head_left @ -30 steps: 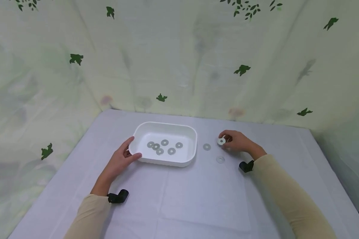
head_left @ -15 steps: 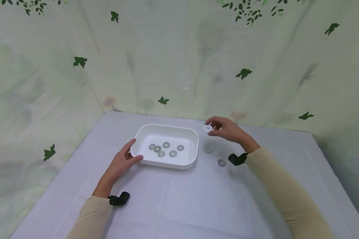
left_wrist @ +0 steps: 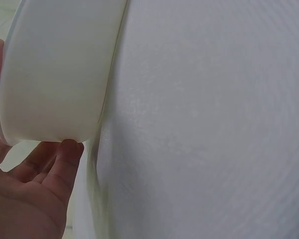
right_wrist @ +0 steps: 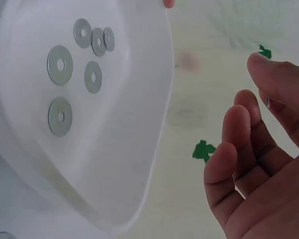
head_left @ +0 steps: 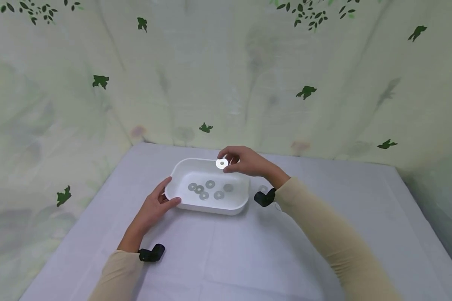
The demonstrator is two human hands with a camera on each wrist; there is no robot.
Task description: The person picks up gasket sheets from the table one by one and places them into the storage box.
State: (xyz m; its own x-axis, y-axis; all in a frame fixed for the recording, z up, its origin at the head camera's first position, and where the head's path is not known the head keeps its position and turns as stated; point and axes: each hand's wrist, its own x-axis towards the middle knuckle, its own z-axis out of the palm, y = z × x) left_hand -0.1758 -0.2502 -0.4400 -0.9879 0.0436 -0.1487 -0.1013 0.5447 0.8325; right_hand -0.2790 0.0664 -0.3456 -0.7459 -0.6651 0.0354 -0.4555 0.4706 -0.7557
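Note:
A white rectangular tray (head_left: 205,207) with rounded corners stands on the table, several flat grey washers (head_left: 210,184) lying on its floor. My left hand (head_left: 150,211) grips its left end, thumb at the front rim and fingers round the side; in the left wrist view, fingertips press against the tray wall (left_wrist: 55,89). Over the tray's back right part, my right hand (head_left: 248,162) pinches one washer (head_left: 222,163) between thumb and fingers. In the right wrist view that washer (right_wrist: 268,101) shows only as a thin edge behind the thumb.
Right of the tray, a washer (head_left: 263,189) on the white-clothed table (head_left: 226,259) is partly covered by the black right wrist camera (head_left: 265,198). Another washer (head_left: 278,207) is mostly hidden by the right sleeve. A leaf-patterned curtain (head_left: 233,92) hangs behind the table.
My right hand has lifted a washer from the table right of the tray and carried it left, over the tray. The left hand keeps its grip on the tray.

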